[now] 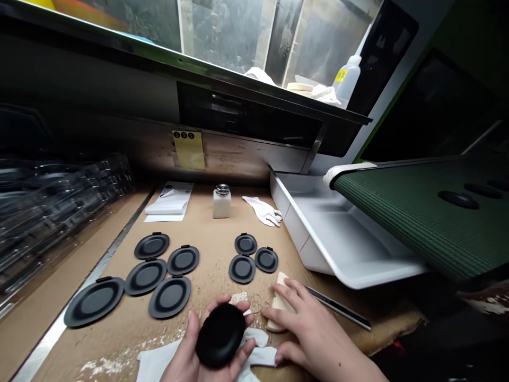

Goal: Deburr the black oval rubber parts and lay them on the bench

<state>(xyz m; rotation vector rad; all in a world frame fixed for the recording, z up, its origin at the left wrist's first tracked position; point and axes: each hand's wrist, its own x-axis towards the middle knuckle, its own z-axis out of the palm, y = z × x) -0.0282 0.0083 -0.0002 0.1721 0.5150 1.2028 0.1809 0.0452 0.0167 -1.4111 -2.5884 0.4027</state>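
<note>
Here, a big white tray [318,241] is seen between one and two o'clock from the left hand [187,350]. Between ten and eleven, five black oval plates [146,277] are laid. In the left hand's curled fingers, a black oval disc [221,335] is held. At two, a cream pad [279,302] is touched by the right hand [304,318], fingers spread.

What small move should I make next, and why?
I'd perhaps close your right hand around the cream block and pick it up: your fingers already lie over it, and your left hand already holds the black disc.
</note>
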